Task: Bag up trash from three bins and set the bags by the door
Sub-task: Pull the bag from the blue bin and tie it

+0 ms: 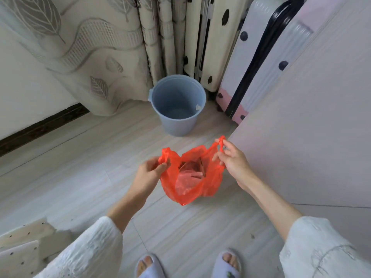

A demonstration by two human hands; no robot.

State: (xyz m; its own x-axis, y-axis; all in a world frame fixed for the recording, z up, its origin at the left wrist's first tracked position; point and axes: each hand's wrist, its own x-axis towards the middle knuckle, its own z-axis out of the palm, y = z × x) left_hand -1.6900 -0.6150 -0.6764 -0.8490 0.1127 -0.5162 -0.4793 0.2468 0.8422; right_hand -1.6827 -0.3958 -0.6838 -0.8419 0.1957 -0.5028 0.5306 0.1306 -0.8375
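Bag: red plastic bag (192, 177) hangs dead centre, held off the floor between both hands, mouth up and spread wide toward the camera.
Bag axis: long axis runs 12 to 6, bottom corner sagging to 6; the two handles pull out toward 9 and 2.
Contents: brownish scraps and crumpled pink film show through the mouth; exactly what they are, can't tell.
Left hand: left hand (149, 170) at 9 o'clock of the bag, fingers curled and pinching the left handle.
Right hand: right hand (232, 157) at 2 o'clock of the bag, thumb and fingers clamped on the twisted right handle, lifted higher than the left.
Hands together: apart, with the open mouth stretched between them.
Bin: blue bin (177, 105) at 12 o'clock beyond the bag, upright, mouth up, no liner in it, a small pale scrap on its inner wall.
Around the bin: leaf-print curtain (96, 57) at 10, spotted suitcase (259, 57) at 1 o'clock, just beside the bin.
Floor: pale wood-look floor (80, 167) under everything.
Feet: slippers (149, 266) at 6 o'clock, toes pointing to 12.
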